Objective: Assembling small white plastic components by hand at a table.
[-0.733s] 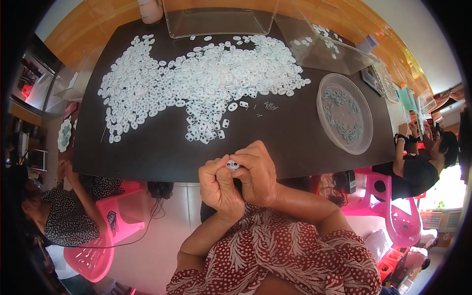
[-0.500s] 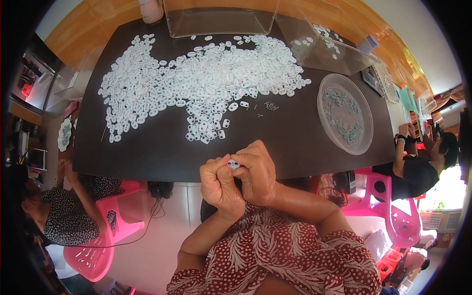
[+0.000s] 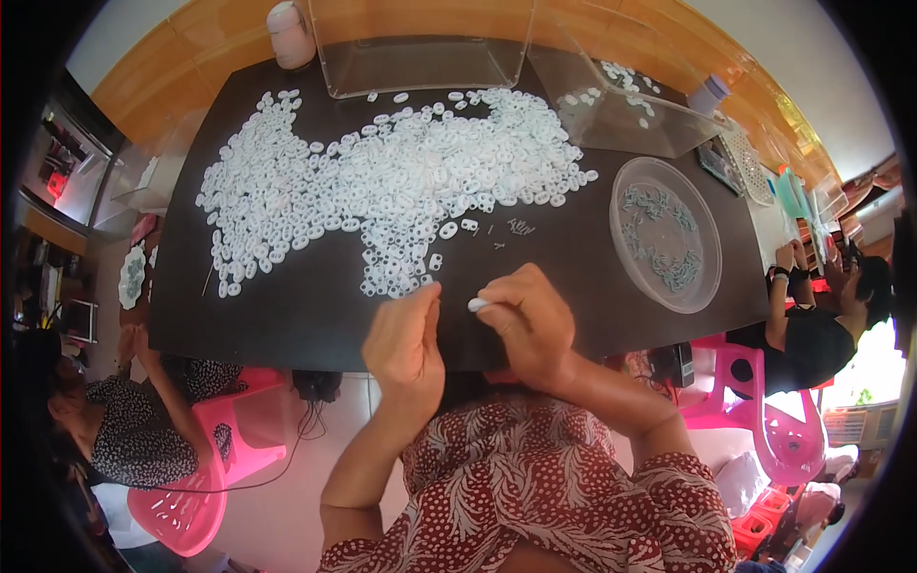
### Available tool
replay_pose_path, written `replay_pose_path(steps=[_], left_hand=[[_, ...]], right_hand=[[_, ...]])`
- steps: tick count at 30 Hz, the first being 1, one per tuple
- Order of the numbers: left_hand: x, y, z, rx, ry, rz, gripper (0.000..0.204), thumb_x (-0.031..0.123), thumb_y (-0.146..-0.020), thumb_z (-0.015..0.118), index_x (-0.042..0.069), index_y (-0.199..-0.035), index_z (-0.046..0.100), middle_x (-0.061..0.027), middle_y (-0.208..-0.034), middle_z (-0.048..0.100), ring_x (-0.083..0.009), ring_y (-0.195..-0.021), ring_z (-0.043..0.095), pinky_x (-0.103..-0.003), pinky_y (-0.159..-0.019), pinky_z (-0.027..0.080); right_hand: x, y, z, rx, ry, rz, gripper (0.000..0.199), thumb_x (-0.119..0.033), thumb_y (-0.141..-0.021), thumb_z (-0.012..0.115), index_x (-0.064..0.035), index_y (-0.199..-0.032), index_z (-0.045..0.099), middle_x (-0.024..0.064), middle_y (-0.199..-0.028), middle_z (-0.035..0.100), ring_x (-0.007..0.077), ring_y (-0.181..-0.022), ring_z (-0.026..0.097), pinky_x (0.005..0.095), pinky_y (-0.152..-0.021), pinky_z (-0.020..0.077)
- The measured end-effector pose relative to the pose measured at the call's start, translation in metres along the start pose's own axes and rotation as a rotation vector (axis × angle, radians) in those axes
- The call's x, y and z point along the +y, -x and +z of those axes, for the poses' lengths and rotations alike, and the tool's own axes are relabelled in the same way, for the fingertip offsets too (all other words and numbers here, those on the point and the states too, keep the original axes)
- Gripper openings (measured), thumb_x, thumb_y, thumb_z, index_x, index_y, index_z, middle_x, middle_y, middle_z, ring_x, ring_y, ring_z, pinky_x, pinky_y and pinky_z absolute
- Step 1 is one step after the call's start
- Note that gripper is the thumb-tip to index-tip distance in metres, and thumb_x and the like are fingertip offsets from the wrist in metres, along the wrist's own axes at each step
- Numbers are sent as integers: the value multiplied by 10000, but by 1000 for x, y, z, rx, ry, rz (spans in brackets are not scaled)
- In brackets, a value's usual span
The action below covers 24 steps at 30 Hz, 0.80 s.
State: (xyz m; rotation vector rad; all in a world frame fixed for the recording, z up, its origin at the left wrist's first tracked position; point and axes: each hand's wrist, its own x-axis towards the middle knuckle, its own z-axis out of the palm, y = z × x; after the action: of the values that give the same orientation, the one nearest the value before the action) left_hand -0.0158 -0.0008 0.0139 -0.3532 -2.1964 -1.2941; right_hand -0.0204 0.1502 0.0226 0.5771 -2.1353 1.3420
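Hands now apart: left hand [image 3: 406, 349] fingers together, empty; right hand [image 3: 530, 325] pinching white ring [image 3: 476, 305]. Pinch firmly, steady vs. table [image 3: 287, 306].

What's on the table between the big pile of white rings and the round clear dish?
In the head view, a few small dark screws lie on bare black table between the white rings and the clear dish.

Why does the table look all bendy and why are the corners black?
In the head view the fisheye lens bows the black table toward the rim and leaves black corners; daylight blows out the lower right; the white rings stay sharp, and so do the left hand and right hand.
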Motion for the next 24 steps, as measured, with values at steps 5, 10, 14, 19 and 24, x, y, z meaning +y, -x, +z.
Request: replay_pose_path(steps=[5,10,14,19,24], left_hand=[[-21,-39,12,-123,-512,501,86,35,-644,574,53,-726,551,-68,-687,422,-240,-683,454,-374,-682,386],[-42,-44,19,-317,-612,598,42,52,-665,564,35,-701,550,-89,-706,449,-258,-736,461,-455,-798,375],[-39,-49,21,-430,-592,638,62,63,-665,561,25,-714,564,-106,-728,468,-265,-759,467,-454,-818,377],[-35,-58,27,-452,-514,570,83,34,-653,557,55,-712,501,-118,-740,468,-269,-769,477,-397,-722,372],[-36,-51,25,-433,-457,561,109,23,-635,574,51,-701,492,-116,-742,444,-271,-752,465,-388,-709,371]], right_hand=[[19,-43,-39,49,118,106,105,52,-760,661,8,-852,636,77,-803,597,144,-721,572,251,-640,453],[34,-130,-91,264,264,79,92,-44,-805,634,-9,-886,659,112,-830,638,226,-730,613,303,-695,474],[66,-198,-144,339,448,-21,138,-109,-794,656,-10,-889,665,134,-809,673,235,-761,653,336,-694,490],[115,-221,-176,265,900,29,144,-153,-782,658,-40,-869,676,153,-806,666,326,-783,633,399,-732,484],[94,-169,-119,206,793,-368,62,-79,-740,638,-56,-791,663,118,-765,631,330,-794,589,414,-717,465]])
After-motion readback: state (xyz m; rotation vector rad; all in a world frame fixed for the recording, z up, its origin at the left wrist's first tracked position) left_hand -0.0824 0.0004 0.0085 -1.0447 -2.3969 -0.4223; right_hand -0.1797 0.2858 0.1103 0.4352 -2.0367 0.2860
